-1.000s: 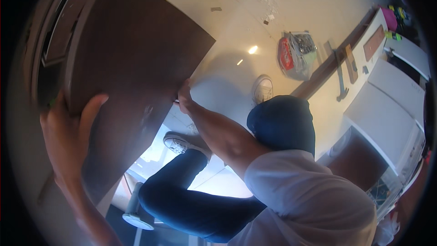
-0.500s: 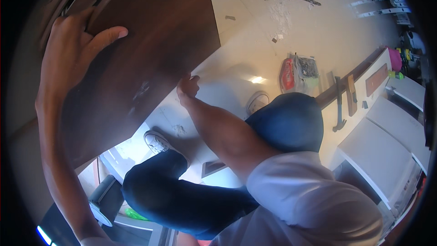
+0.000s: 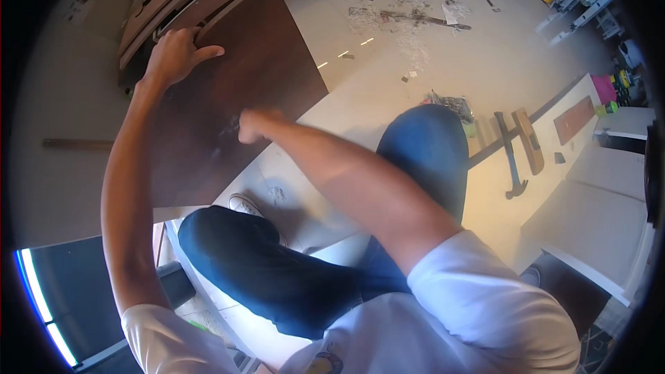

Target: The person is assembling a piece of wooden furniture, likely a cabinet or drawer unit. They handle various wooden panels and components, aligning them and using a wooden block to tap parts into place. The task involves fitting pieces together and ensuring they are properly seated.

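Against the cabinet, the dark wooden panel point(image 3: 228, 97) is now seen lower, long axis tilted up-right; left hand point(image 3: 174, 55) is spread flat on it, right hand point(image 3: 253, 125) pressed closed, its grip unclear.

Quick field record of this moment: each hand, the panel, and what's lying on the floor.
left hand: flat against the upper edge of the dark brown panel
right hand: closed into a fist at the panel's face, blurred; contents unclear
panel: tilted, leaning toward the wall units
floor items: hammer, wooden strip, debris
posture: crouched, blue-jeaned knees up
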{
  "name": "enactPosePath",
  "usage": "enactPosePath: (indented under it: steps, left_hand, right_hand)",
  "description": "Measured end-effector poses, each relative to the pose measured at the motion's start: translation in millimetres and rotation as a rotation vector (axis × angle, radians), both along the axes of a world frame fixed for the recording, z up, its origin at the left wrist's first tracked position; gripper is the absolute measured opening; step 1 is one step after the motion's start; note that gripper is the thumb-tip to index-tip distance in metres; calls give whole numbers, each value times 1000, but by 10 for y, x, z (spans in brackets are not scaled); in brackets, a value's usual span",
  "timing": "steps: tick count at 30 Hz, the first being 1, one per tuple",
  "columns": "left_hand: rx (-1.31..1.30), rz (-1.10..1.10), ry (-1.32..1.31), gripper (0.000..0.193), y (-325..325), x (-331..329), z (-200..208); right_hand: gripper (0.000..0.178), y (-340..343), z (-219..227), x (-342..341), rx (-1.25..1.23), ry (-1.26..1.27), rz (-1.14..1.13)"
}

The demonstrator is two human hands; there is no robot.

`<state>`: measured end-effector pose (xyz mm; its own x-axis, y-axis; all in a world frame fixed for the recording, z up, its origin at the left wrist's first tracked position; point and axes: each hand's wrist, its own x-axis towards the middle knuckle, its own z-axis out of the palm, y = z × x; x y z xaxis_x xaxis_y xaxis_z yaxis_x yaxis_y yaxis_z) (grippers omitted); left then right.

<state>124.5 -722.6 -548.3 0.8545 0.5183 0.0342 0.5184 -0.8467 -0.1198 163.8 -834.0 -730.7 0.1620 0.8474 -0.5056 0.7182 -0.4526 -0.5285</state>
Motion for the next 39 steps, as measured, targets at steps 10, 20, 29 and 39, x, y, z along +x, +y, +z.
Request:
enactPosePath:
  steps: [10, 20, 29, 39]
  left_hand:
    - [72, 177, -91, 77, -265, -414, -125]
    - [95, 253, -118, 87, -326, -647, -170]
    - [39, 312, -145, 69, -214, -997, -258]
    - [71, 366, -151, 65, -346, -1053, -322]
  right_hand:
    - [16, -1911, 1997, 352, 320, 165, 813]
    - [14, -3938, 1675, 105, 431, 572, 156]
    - [22, -4581, 1382, 276, 817, 801, -453]
    - [18, -4527, 1366, 44, 583, 750, -182]
